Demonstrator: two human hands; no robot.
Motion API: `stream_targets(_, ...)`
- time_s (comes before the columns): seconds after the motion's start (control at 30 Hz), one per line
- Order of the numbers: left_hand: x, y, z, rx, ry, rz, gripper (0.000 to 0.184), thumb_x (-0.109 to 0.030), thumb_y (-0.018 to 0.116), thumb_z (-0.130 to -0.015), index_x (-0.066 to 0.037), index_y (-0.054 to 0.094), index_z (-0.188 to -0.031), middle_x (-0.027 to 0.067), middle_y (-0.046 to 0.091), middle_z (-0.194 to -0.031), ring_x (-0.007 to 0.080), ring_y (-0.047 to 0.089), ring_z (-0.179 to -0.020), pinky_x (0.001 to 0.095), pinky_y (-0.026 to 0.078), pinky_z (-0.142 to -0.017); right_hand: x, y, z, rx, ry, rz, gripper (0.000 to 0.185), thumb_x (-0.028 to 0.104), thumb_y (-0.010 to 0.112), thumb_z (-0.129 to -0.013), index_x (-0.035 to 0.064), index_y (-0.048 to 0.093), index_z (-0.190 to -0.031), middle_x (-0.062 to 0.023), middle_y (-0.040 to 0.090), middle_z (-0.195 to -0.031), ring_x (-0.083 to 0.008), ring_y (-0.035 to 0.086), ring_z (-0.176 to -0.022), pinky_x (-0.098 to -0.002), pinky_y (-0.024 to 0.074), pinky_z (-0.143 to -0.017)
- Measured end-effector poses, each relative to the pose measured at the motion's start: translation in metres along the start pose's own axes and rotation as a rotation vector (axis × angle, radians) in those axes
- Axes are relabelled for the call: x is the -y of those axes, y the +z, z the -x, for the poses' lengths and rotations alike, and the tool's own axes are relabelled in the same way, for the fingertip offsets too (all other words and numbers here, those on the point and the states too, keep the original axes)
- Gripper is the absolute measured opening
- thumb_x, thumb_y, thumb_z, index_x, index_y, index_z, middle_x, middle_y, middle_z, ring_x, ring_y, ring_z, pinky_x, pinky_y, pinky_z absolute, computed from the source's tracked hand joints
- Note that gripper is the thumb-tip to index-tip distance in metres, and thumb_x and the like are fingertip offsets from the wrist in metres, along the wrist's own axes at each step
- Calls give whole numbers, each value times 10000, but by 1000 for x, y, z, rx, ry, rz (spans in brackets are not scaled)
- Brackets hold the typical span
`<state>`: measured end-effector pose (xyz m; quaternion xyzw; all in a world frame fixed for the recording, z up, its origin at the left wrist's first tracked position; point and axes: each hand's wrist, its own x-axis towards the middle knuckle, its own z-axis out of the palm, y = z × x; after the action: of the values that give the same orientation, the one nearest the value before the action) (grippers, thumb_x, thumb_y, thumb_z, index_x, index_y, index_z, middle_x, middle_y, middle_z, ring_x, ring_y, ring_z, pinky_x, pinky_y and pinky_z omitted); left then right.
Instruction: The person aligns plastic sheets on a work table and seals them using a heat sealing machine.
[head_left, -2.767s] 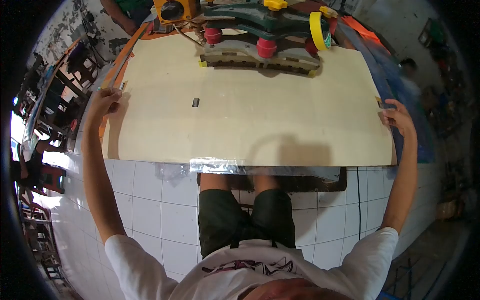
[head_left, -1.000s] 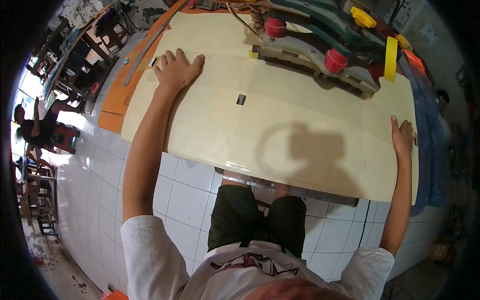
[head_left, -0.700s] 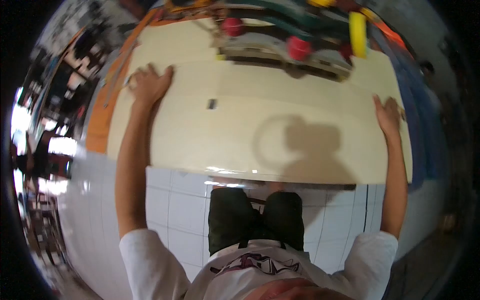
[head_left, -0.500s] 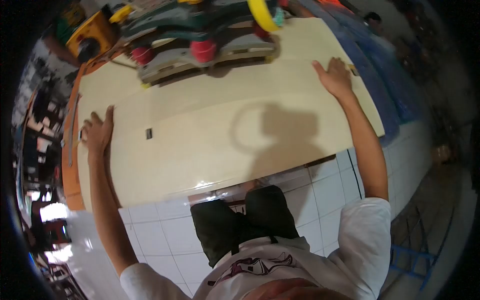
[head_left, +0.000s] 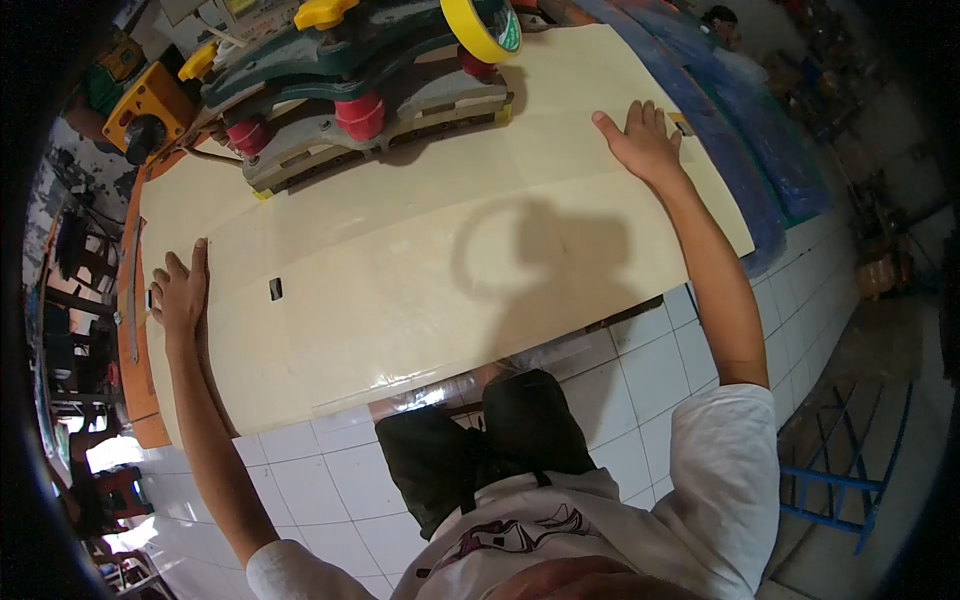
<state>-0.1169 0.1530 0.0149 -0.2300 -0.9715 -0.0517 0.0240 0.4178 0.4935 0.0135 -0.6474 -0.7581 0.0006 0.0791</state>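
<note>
A wide cream sheet (head_left: 370, 270) covers the table in front of me. My left hand (head_left: 180, 295) rests near its left edge, fingers spread and palm down. Toward the far right edge, my right hand (head_left: 643, 148) lies on the same sheet with the thumb held apart. Neither hand grips anything. A small dark rectangle (head_left: 276, 289) shows on the sheet, right of my left hand. Past my right fingertips is a small dark-and-yellow piece (head_left: 682, 124) at the sheet's border. My shadow falls across the middle.
At the far side stands a green-and-grey machine head (head_left: 300, 90) with red cylindrical parts (head_left: 360, 117). A roll of yellow tape (head_left: 480, 30) sits on it. A yellow control box (head_left: 150, 112) is at the left. Blue plastic sheeting (head_left: 735, 150) borders the right. Another person (head_left: 720, 22) is in the background.
The camera view has turned slightly, so the machine and sheet appear farther left. Both hands stay flat on the sheet, with little movement against it.
</note>
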Motion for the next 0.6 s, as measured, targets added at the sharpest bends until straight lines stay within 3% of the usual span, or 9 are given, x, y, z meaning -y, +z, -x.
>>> stream_targets(0.6,-1,3,-1,-3,5,-22,1065,-858,303,-812,-81,242,-1538,295,144,-1575,435,88,-1478,635,40,-1144,-6,7,-5,-29,1,12,1046,772,325,-883,-62,211,-1504,-236,171,-1590,-345,124,-1492,-588,88,-1171)
